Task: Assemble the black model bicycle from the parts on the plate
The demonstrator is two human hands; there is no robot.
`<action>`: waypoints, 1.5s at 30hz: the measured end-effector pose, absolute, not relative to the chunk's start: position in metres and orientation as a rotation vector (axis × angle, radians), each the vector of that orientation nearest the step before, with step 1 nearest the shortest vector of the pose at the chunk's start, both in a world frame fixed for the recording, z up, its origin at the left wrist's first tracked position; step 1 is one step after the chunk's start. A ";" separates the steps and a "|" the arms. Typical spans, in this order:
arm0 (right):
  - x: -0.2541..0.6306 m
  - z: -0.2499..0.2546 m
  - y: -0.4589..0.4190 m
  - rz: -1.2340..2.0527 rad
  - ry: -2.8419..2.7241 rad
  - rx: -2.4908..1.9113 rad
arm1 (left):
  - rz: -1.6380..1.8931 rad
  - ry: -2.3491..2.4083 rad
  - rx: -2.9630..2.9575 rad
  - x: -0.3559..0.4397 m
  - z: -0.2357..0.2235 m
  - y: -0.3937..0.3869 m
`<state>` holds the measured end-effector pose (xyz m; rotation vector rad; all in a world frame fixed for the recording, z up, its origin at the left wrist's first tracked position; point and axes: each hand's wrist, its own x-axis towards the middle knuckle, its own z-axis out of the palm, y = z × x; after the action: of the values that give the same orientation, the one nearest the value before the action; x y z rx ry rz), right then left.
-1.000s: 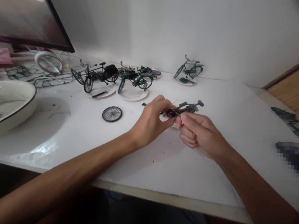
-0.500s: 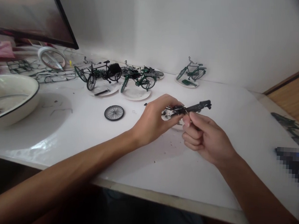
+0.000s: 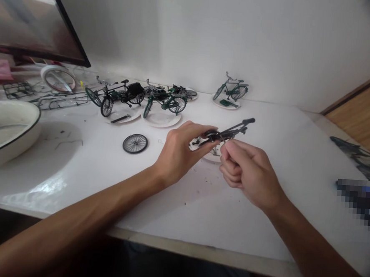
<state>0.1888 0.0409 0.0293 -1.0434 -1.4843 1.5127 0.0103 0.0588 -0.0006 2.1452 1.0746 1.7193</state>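
Observation:
My left hand [image 3: 181,148] is closed around one end of a black model bicycle frame [image 3: 234,131], pinching it between thumb and fingers above the table. The frame's other end sticks out to the upper right. My right hand [image 3: 247,169] is closed in a pinch on a thin metal rod [image 3: 222,139], whose tip meets the frame; its other end is hidden in the fingers. Beneath the hands lies a white plate [image 3: 213,158] with small parts, partly covered. A black spoked model wheel [image 3: 135,144] rests flat on the table left of my left hand.
Behind stand a black model bicycle [image 3: 120,95], a green one [image 3: 167,99] and another green one [image 3: 230,89], with plates by them. An enamel basin [image 3: 11,140] is at left, under a screen [image 3: 38,21]. Wire frames [image 3: 63,101] lie behind it. Tiny specks dot the table [image 3: 155,207].
The view has shifted slightly. The black frame has turned a little in my left hand, so its far end points higher. My right hand still holds the rod against it.

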 end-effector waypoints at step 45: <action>0.187 0.007 0.040 0.981 -1.757 -1.055 | 1.551 1.014 1.999 0.007 -0.001 0.056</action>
<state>0.1868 0.0400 0.0071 -1.0551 -1.7567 0.9813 0.0071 0.0563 -0.0006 1.9987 1.0139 1.5509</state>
